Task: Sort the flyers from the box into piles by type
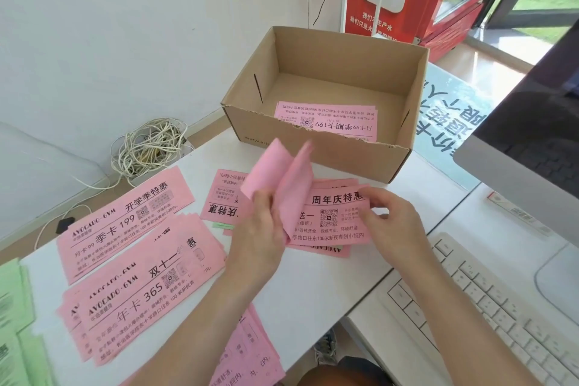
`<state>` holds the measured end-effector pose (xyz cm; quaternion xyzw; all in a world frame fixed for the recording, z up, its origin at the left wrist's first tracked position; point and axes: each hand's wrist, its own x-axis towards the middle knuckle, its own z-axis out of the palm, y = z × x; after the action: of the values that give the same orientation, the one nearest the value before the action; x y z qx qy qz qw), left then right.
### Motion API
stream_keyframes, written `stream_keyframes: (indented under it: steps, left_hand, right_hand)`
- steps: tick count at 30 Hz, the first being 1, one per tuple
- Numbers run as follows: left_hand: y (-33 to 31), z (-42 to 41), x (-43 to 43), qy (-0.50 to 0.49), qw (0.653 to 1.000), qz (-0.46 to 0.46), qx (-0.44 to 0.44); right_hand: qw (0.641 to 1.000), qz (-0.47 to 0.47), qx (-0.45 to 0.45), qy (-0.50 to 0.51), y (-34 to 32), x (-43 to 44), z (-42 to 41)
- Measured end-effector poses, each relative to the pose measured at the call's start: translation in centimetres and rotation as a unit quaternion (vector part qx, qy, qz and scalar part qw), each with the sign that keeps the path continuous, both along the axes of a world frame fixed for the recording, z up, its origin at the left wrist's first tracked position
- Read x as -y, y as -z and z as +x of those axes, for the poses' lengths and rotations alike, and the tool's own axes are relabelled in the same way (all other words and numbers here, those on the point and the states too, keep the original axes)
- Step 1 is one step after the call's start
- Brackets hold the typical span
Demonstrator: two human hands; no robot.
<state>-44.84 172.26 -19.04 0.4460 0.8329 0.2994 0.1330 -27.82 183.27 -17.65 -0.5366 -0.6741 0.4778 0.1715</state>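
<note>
Two hands sort pink flyers in front of a box.
Nearest, a pink pile [250, 351] lies at the front edge of the table [313, 291], and green flyers [12, 307] lie at the far left. Beside them sits the 365 pile [141, 291], fanned out a bit. A keyboard [501, 307] is on the right. In the middle, the left hand [257, 229] curls its fingers around some bent flyers [275, 175] that stick up with their blank backs showing. The right hand [394, 226] pinches the right end of the top flyer [332, 216] on a loose heap. Past the 365 pile lies the 199 pile [125, 216]. Behind the hands stands the open box [326, 56], with a few flyers [326, 119] on its floor. A cable bundle [150, 147] sits by the wall, past the table's left edge.
</note>
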Motion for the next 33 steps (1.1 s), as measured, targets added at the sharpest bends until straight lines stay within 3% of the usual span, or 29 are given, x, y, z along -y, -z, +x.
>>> stream_keyframes:
  steps: [2, 4, 6, 11, 14, 17, 21, 26, 29, 31, 33]
  left_hand:
    - [-0.7, 1.2, 0.1, 0.117, 0.983, -0.065, -0.125]
    - [-0.9, 2.3, 0.3, 0.219, 0.938, -0.146, -0.225]
    - [-1.2, 3.5, 0.3, 0.274, 0.912, -0.179, -0.248]
    - [-2.8, 3.7, -0.1, 0.327, 0.878, -0.292, -0.191]
    - [-3.7, 1.7, 0.0, 0.304, 0.912, -0.250, -0.112]
    - [-3.9, -0.3, 0.6, 0.192, 0.970, -0.076, -0.132]
    - [-3.3, -1.8, 1.8, 0.130, 0.954, -0.101, -0.250]
    - [-2.6, -1.5, 3.1, 0.177, 0.928, -0.100, -0.313]
    - [-3.7, -1.0, 2.8, 0.212, 0.933, -0.116, -0.267]
    - [-5.1, -1.4, 2.1, 0.196, 0.966, -0.090, -0.144]
    - [-5.6, -2.5, 1.3, 0.112, 0.993, -0.028, 0.008]
  right_hand:
    - [0.990, -0.090, -0.097, 0.041, -1.0, 0.0, -0.2]
    - [0.977, -0.150, -0.146, 0.046, -1.9, -0.3, -0.1]
    - [0.983, -0.132, -0.124, 0.014, -1.8, -0.6, 0.3]
    - [0.997, -0.066, -0.011, -0.028, -1.0, -0.1, 0.2]
    - [0.998, 0.016, 0.018, -0.050, -1.1, 0.5, 0.2]
    - [0.994, 0.073, 0.003, -0.079, -1.2, 1.2, 0.8]
    - [0.991, 0.090, 0.023, -0.097, -0.5, 1.7, 1.9]
    - [0.982, 0.087, 0.057, -0.157, -1.0, 1.4, 2.8]
    - [0.981, 0.074, 0.003, -0.177, -1.8, 1.5, 2.8]
    - [0.984, 0.052, -0.024, -0.171, -2.1, 1.3, 3.2]
    - [0.986, 0.020, -0.011, -0.165, -2.2, 0.6, 3.8]
